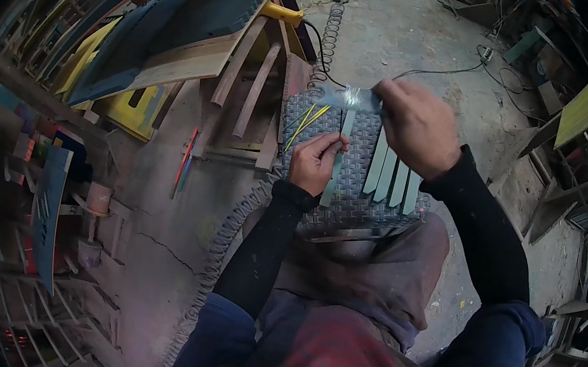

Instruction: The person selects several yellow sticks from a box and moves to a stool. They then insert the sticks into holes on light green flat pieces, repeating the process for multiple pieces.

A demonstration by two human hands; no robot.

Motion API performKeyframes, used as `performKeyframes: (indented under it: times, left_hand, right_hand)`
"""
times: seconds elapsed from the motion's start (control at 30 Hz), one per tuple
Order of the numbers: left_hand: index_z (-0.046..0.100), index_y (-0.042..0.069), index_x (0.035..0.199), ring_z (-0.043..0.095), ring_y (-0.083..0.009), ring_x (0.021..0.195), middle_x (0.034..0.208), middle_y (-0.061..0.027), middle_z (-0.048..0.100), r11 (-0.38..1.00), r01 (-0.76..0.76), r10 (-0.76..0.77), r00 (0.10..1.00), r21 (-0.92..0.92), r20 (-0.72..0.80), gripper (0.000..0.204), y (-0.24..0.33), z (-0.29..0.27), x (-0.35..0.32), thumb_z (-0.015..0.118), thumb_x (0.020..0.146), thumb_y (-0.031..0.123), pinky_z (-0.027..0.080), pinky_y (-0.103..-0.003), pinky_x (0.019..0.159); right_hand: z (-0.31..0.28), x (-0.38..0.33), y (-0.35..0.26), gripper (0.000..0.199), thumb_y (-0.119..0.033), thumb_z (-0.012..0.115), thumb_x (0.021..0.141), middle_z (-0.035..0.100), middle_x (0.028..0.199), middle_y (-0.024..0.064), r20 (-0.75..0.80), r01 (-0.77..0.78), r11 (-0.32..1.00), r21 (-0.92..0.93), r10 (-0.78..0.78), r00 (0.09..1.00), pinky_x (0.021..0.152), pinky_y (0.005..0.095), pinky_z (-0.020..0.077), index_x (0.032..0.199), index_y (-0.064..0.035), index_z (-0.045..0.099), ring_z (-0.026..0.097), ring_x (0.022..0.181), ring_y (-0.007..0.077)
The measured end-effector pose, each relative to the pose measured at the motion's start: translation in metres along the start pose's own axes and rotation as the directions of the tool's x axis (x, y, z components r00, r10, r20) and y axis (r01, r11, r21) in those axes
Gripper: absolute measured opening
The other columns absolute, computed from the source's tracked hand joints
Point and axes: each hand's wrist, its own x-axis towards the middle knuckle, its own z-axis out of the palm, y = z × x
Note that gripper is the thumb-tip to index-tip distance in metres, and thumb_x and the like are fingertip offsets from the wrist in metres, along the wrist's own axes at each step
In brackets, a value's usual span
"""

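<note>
My left hand (317, 162) is closed in a pinch, with a thin dark stick-like piece (342, 124) rising from its fingertips. Right beside those fingers lies a pale green flat strip (329, 189). My right hand (421, 122) grips one end of a shiny clear plastic piece (353, 98), which extends to the left across the strip's far end. Whether it is a bag or a film I cannot tell. Below my right hand, several more pale green strips (386, 175) with angled ends lie side by side on a dark woven-pattern surface (356, 216).
Thin yellow sticks (306, 127) rest at the surface's left. A wooden rack (246, 95) holding large blue-grey boards (182, 20) stands to the left, with a yellow-handled tool (282, 13) on it. A coiled hose (232, 227) runs along the floor. Boards and shelves line the right.
</note>
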Motion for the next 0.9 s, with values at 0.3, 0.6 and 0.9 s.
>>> performKeyframes:
  times: [0.3, 0.6, 0.9]
  left_hand:
    - [0.065, -0.003, 0.1, 0.068, -0.0186, 0.079, 0.086, -0.0131, 0.068, 0.998, -0.061, 0.061, 0.998, -0.027, -0.02, 0.014, 0.001, 0.0, -0.001, 0.055, 0.09, -0.001, 0.053, -0.029, 0.07]
    - [0.065, -0.002, 0.104, 0.068, -0.0237, 0.084, 0.092, -0.0149, 0.068, 0.994, -0.082, 0.082, 0.997, 0.067, -0.002, 0.018, 0.01, -0.007, -0.003, 0.06, 0.087, 0.002, 0.053, -0.032, 0.074]
    - [0.067, 0.004, 0.107, 0.052, -0.031, 0.101, 0.105, -0.0122, 0.057, 0.629, 0.157, -0.035, 0.984, 0.761, -0.174, 0.037, -0.023, -0.053, 0.015, 0.069, 0.08, 0.029, 0.041, -0.043, 0.089]
  right_hand:
    - [0.007, 0.003, -0.012, 0.028, -0.016, 0.062, 0.086, 0.065, 0.082, 0.0193, 0.245, -0.409, 0.844, 0.348, 0.339, 0.908, 0.065, 0.0399, 0.0492, 0.11, -0.0009, 0.058, 0.065, 0.074, 0.0336]
    - [0.059, -0.014, -0.009, 0.014, -0.012, 0.063, 0.089, 0.059, 0.073, 0.003, 0.337, -0.472, 0.643, 0.603, 0.332, 0.881, 0.062, 0.0266, 0.0445, 0.089, 0.0025, 0.061, 0.052, 0.067, 0.0074]
    - [0.056, -0.014, -0.013, 0.017, -0.014, 0.064, 0.089, 0.057, 0.068, 0.0046, 0.241, -0.39, 0.775, 0.497, 0.308, 0.92, 0.06, 0.0271, 0.0419, 0.093, 0.0015, 0.062, 0.045, 0.063, 0.0081]
